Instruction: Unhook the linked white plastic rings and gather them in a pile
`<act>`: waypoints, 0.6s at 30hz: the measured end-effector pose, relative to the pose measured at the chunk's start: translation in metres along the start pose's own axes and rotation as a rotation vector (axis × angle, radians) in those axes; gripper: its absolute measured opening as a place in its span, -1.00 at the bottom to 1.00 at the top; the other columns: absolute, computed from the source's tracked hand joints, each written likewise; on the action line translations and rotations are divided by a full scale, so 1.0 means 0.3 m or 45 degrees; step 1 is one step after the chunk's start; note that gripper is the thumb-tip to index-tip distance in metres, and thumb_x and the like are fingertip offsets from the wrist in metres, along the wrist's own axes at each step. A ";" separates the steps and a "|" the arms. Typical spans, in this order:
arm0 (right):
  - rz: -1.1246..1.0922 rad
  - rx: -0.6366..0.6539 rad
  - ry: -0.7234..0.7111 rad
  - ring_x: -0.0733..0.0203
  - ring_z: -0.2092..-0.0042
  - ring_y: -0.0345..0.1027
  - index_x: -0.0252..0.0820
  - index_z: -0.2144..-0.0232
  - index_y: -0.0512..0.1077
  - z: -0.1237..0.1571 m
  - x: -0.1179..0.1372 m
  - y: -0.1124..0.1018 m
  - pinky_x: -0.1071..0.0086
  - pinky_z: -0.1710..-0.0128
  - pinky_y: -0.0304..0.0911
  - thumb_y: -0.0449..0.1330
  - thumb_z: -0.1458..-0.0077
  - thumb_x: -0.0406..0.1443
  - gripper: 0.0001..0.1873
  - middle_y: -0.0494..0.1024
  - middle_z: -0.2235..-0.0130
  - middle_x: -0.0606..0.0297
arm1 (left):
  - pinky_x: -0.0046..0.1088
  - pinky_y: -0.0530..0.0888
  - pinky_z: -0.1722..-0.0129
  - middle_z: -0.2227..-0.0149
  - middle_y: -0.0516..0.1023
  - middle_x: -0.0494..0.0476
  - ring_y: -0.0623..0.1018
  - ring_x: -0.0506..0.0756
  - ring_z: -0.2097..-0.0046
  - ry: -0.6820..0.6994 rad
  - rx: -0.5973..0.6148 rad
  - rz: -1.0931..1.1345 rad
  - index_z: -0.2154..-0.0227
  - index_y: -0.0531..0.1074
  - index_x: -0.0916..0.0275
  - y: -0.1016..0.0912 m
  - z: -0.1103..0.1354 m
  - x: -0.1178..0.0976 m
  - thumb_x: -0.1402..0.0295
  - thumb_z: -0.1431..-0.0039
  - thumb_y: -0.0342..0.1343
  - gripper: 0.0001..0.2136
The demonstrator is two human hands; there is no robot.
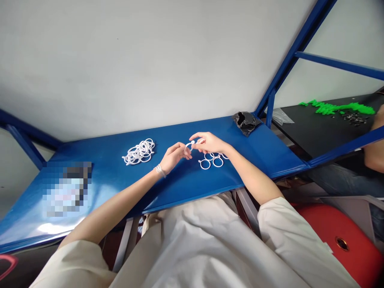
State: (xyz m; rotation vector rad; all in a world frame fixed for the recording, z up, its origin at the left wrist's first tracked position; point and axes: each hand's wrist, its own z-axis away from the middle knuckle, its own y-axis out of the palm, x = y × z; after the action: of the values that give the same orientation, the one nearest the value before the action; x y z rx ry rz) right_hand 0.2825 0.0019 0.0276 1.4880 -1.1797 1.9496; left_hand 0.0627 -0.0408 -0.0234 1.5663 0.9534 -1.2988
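Observation:
A white curtain ring (188,145) with a small eyelet is held between my two hands above the blue table. My left hand (174,155), with a bracelet at the wrist, pinches the ring's left side. The fingers of my right hand (209,141) close on its right side, near the eyelet; they partly hide what else may be in them. Just below my right hand several more white rings (218,166) lie flat, some partly covered by the hand and forearm. To the left of my left hand sits a tangled pile of similar rings (138,153).
A crumpled black plastic bag (246,123) lies at the table's back right. A pixelated object (67,190) is at the left. Beyond the blue frame (288,60), a black table (312,128) bears green pieces (345,108); another person's arm (375,148) shows there. A red stool (336,236) stands lower right.

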 end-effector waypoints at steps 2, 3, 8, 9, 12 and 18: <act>-0.128 0.095 -0.067 0.31 0.54 0.33 -0.24 0.05 0.54 0.002 0.003 0.066 0.46 0.58 0.18 0.46 -0.10 -0.02 -0.49 0.48 0.53 0.42 | -0.30 0.58 0.19 0.36 0.64 0.17 0.67 0.13 0.28 -0.064 0.013 0.154 0.38 0.41 0.26 -0.007 0.059 -0.010 -0.02 -0.23 0.31 -0.59; -0.167 0.112 -0.110 0.33 0.54 0.33 -0.25 0.13 0.56 0.002 0.002 0.098 0.47 0.58 0.20 0.47 -0.08 -0.02 -0.53 0.50 0.52 0.39 | -0.30 0.58 0.18 0.37 0.64 0.17 0.66 0.13 0.28 -0.073 0.017 0.174 0.39 0.42 0.27 -0.014 0.078 -0.014 -0.03 -0.21 0.33 -0.58; -0.179 0.116 -0.156 0.36 0.59 0.30 -0.25 0.27 0.57 0.004 -0.013 0.183 0.49 0.62 0.19 0.47 -0.04 0.01 -0.55 0.49 0.56 0.40 | -0.44 0.51 0.41 0.50 0.57 0.09 0.57 0.03 0.48 -0.031 0.072 -0.030 0.44 0.49 0.30 -0.063 0.098 -0.023 -0.01 -0.08 0.47 -0.55; -0.161 0.109 -0.147 0.37 0.60 0.29 -0.26 0.28 0.57 0.005 -0.015 0.186 0.49 0.63 0.17 0.48 -0.03 0.02 -0.54 0.48 0.56 0.40 | -0.48 0.45 0.50 0.54 0.53 0.05 0.51 -0.01 0.55 -0.035 0.088 -0.055 0.44 0.49 0.30 -0.069 0.096 -0.023 -0.03 -0.08 0.47 -0.54; -0.153 0.065 -0.116 0.37 0.61 0.28 -0.26 0.33 0.55 0.008 -0.008 0.181 0.50 0.65 0.15 0.50 0.02 0.06 -0.49 0.47 0.56 0.39 | -0.52 0.32 0.66 0.59 0.45 -0.06 0.29 -0.11 0.71 -0.045 0.086 -0.034 0.42 0.47 0.29 -0.075 0.094 -0.021 -0.04 -0.10 0.45 -0.54; -0.170 0.136 -0.060 0.38 0.60 0.28 -0.25 0.38 0.53 0.020 0.021 0.174 0.49 0.64 0.17 0.50 0.01 0.07 -0.49 0.47 0.54 0.38 | -0.50 0.33 0.63 0.52 0.42 -0.06 0.25 -0.14 0.67 -0.017 0.010 0.197 0.42 0.44 0.29 -0.063 0.090 -0.033 -0.01 -0.08 0.46 -0.55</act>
State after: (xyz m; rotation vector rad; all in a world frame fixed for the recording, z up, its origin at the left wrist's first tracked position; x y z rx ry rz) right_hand 0.2448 -0.0330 0.0144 1.6317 -0.9817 1.9233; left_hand 0.0348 -0.0602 -0.0187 1.6022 0.8035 -1.2044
